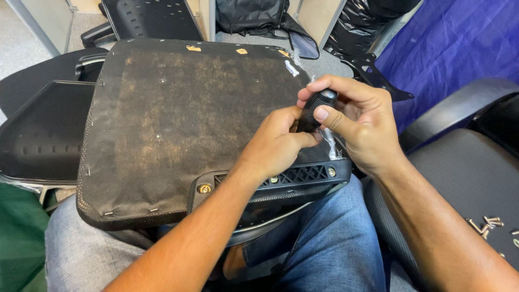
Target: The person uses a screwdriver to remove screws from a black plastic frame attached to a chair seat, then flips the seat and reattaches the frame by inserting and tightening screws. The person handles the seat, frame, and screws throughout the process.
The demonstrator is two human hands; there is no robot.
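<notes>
Together, left hand (275,141) and right hand (359,121) gripping black ribbed tool handle (315,110), pressing over upturned worn fabric-covered seat base (178,124); black plastic bracket (286,178) lying beneath.

Grey carpet floor (21,32), blue cloth (459,43), black chair pts (151,16)

Tool tip hidden: only the black ribbed handle (316,111) shows between left hand (278,143) and right hand (359,127); what it bears on sits behind the fingers. Left palm covers part of the black plastic bracket (300,176) on the upturned seat base (178,124). Base's near edge drops out of sight behind the knees. Loose screws (486,224) on the right seat cushion (459,178) too small to type, some cut by right edge. Far chair parts cropped at top. Green item (19,238) near-left cropped, unidentifiable.
</notes>
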